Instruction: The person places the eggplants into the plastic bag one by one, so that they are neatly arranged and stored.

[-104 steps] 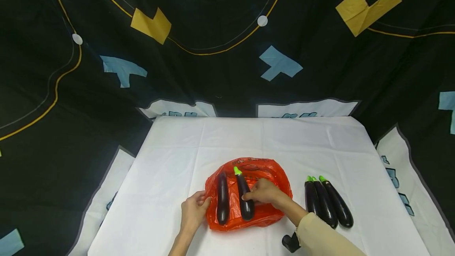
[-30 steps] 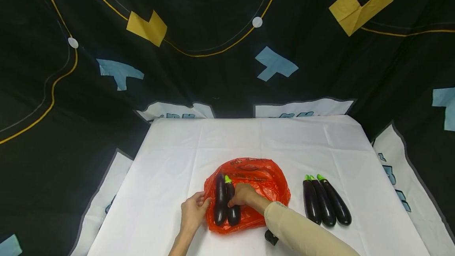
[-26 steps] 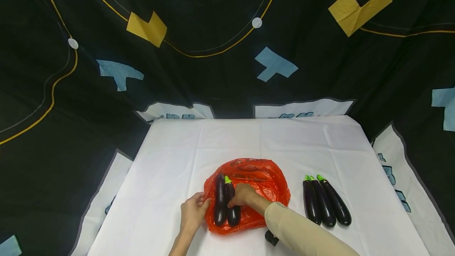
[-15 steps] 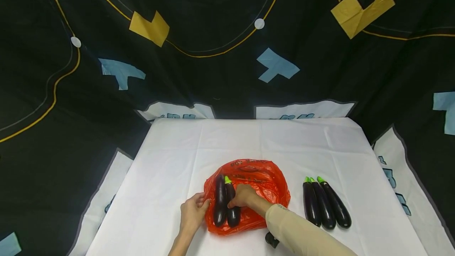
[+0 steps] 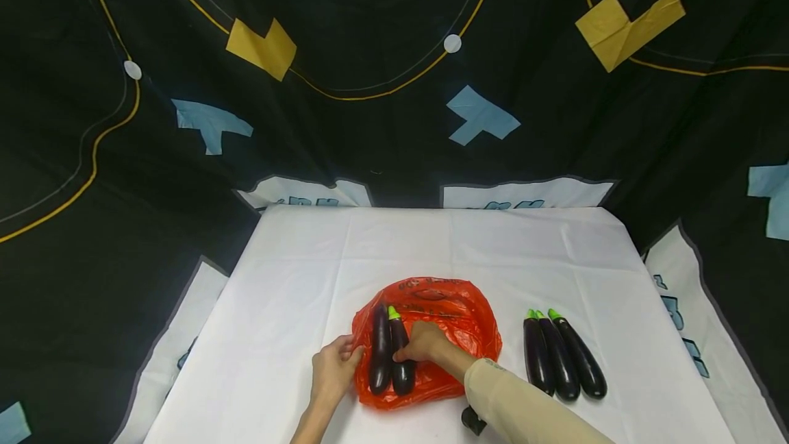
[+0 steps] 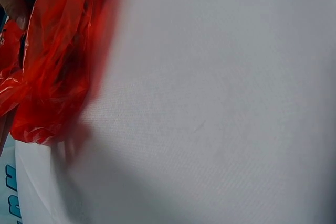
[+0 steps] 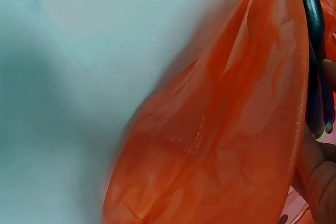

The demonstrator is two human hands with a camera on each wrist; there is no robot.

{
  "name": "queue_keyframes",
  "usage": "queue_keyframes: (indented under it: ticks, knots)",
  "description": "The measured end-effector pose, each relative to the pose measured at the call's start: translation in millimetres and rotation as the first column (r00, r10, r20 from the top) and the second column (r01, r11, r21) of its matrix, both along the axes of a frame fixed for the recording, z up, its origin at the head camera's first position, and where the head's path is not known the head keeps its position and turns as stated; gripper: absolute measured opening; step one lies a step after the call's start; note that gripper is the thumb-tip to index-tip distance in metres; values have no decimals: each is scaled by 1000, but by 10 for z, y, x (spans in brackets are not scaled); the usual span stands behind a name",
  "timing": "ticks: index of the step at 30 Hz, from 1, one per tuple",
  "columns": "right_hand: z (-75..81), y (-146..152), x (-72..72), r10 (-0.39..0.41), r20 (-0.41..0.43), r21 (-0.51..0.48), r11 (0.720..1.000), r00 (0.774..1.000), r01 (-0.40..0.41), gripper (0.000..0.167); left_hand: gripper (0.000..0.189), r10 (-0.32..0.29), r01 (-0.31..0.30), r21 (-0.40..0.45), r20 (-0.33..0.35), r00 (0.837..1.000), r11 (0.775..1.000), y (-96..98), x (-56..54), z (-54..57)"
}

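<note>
Green-capped eggplant (image 5: 402, 356) lies in the red bag (image 5: 459, 308) on the white-covered bench (image 5: 296, 279), just beside a second eggplant (image 5: 379, 355), and on this bag we see a dark printed writing which we cannot read surely. In the head view, we find the right grip (image 5: 425, 342) holding the green-capped eggplant, its beige sleeve (image 5: 524, 403) slanting from the lower right, while the left grip (image 5: 333, 367), its arm extended from below, pinches the bag's left rim.
</note>
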State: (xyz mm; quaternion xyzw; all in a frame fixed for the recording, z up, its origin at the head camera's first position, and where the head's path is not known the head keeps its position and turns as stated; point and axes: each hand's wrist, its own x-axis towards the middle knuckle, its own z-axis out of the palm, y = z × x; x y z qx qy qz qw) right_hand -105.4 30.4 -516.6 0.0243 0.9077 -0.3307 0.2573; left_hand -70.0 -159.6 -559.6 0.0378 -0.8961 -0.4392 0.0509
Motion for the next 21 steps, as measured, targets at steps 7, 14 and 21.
queue_keyframes:
  ticks: [7,14,21]
  knots:
    - [20,43,23,17,-29,-9,1000,999,-17,40,22,10,-10,-8,-8,1000,1000,4,-1,-11]
    - [-5,119,44,56,-104,-5,998,993,-57,39,22,13,-13,-10,1,1000,1000,-2,2,-7]
    - [-48,191,71,47,-120,-74,996,992,-57,33,22,17,-17,-1,11,1000,1000,-2,1,2]
